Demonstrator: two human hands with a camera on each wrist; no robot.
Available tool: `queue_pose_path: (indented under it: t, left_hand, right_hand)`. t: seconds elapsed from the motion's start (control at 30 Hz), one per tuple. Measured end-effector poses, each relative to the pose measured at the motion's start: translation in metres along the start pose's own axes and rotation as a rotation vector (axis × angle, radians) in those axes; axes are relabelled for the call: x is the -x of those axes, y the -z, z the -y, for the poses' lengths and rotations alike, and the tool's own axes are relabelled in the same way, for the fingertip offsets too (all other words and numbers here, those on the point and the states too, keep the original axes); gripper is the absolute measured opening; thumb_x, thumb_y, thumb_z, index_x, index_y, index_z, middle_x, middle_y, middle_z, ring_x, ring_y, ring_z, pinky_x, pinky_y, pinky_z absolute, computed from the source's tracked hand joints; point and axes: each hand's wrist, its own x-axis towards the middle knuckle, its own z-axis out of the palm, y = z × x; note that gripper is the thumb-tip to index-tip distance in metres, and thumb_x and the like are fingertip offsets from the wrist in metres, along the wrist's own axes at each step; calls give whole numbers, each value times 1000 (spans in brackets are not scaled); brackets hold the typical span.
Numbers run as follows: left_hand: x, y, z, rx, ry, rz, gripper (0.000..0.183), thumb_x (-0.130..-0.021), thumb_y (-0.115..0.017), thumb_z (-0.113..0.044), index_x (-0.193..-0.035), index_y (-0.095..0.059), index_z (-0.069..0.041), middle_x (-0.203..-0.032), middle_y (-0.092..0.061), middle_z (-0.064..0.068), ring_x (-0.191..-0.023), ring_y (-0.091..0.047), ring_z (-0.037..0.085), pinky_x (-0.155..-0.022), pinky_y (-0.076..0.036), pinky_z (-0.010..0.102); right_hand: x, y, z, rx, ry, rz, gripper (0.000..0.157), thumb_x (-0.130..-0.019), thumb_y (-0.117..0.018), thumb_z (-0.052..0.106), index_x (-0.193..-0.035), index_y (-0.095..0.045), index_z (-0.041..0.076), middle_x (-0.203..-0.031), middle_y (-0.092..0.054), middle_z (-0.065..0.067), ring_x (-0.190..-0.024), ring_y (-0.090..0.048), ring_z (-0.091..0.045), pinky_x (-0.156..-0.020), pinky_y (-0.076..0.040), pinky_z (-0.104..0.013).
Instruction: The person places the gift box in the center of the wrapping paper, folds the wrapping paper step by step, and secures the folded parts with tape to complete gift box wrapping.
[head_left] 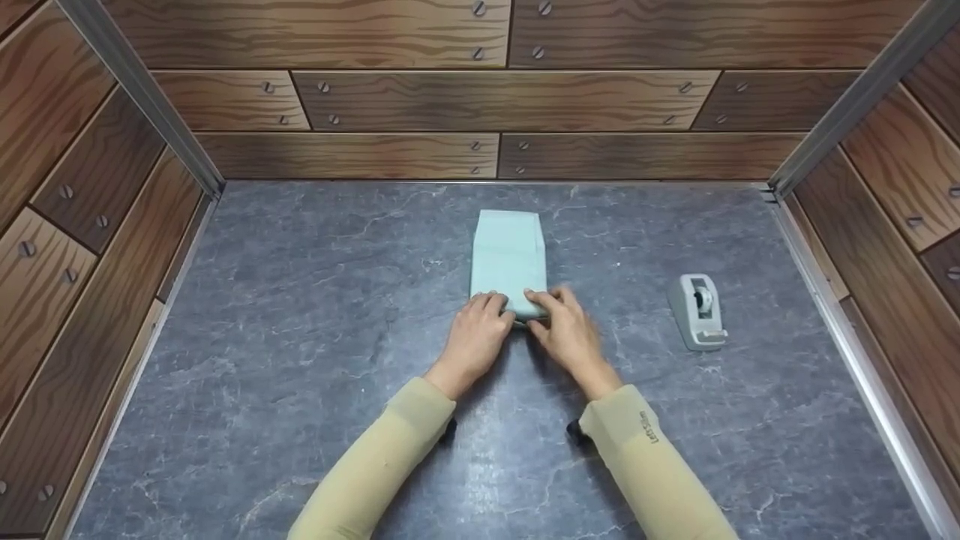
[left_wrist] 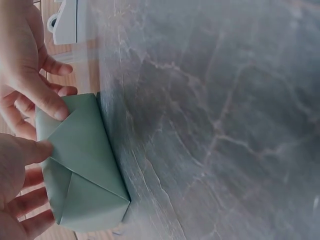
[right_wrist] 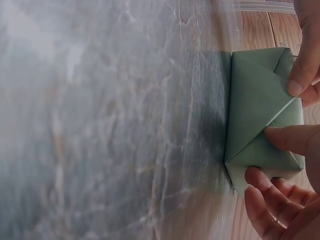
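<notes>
A box wrapped in pale green paper [head_left: 510,259] lies lengthwise on the table, its narrow end toward me. Folded flaps [left_wrist: 85,150] cross diagonally over that end. My left hand [head_left: 476,334] grips the near left corner, fingers over the top and side, thumb against the folded end. At the near right corner, my right hand [head_left: 571,334] holds the box, its thumb [right_wrist: 285,139] pressing beside the diagonal paper edge and its fingers along the side. Both thumbs are close together near the upper part of the folds.
A grey tape dispenser [head_left: 697,311] with a roll in it stands on the table to the right. The dark marbled tabletop [head_left: 315,300] is bordered by wood-patterned walls [head_left: 420,97] at the back and both sides, with metal rails [head_left: 862,367] along the edges.
</notes>
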Motion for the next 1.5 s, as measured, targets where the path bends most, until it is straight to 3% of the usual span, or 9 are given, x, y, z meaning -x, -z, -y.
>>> queue_pose_path:
  t: [0.5, 0.77, 0.9, 1.0, 1.2, 1.3, 1.5]
  left_hand:
    - [-6, -3, 3, -14, 39, -34, 14, -88, -56, -15, -83, -68, -9, -96, -59, 7, -83, -58, 22, -64, -51, 35]
    - [-3, -5, 8, 118, 66, -40, 7, -84, -65, -18, -87, -65, -11, -95, -59, 3, -90, -55, 21, -77, -46, 39]
    - [2, -4, 15, 158, 89, 8, 22, -81, -70, -23, -100, -63, -13, -107, -57, 6, -106, -50, 25, -88, -40, 44]
    - [6, -3, 20, 156, 153, 77, 36, -79, -72, -27, -111, -62, -15, -123, -51, 11, -117, -43, 32, -94, -36, 47]
    - [11, 0, 25, 264, 270, 178, 49, -81, -70, -26, -126, -56, -19, -139, -36, 14, -112, -47, 38, -85, -44, 47]
    - [13, 1, 24, 292, 278, 166, 48, -81, -69, -26, -126, -56, -18, -137, -38, 14, -108, -50, 37, -81, -47, 46]
    - [13, 1, 19, 239, 280, 92, 39, -81, -69, -33, -116, -63, -19, -123, -48, 12, -94, -54, 30, -70, -50, 41]
  right_hand:
    - [0, -3, 4, 37, -14, 12, 53, -75, -76, 29, -124, -55, 29, -109, -46, -3, -69, -53, -24, -54, -43, -39]
    - [0, -7, 6, 62, -4, -19, 44, -76, -75, 27, -117, -58, 26, -102, -45, -4, -61, -49, -23, -49, -40, -37]
    - [-1, -7, 5, 49, 1, -24, 44, -76, -75, 25, -116, -58, 24, -101, -45, -4, -63, -50, -23, -52, -42, -38]
    - [-1, -7, 5, 41, -6, -17, 44, -76, -75, 26, -116, -58, 24, -102, -45, -4, -66, -52, -24, -55, -43, -39]
    - [-1, -8, 4, 28, -2, -13, 45, -76, -75, 27, -117, -57, 24, -104, -45, -5, -67, -52, -25, -57, -44, -40]
    - [-1, -7, 4, 27, 11, -18, 44, -76, -75, 27, -116, -57, 24, -105, -45, -5, -67, -52, -26, -57, -44, -40]
    - [2, -3, 3, 33, 26, 5, 42, -76, -73, 33, -115, -58, 25, -107, -45, -4, -67, -53, -25, -58, -45, -39]
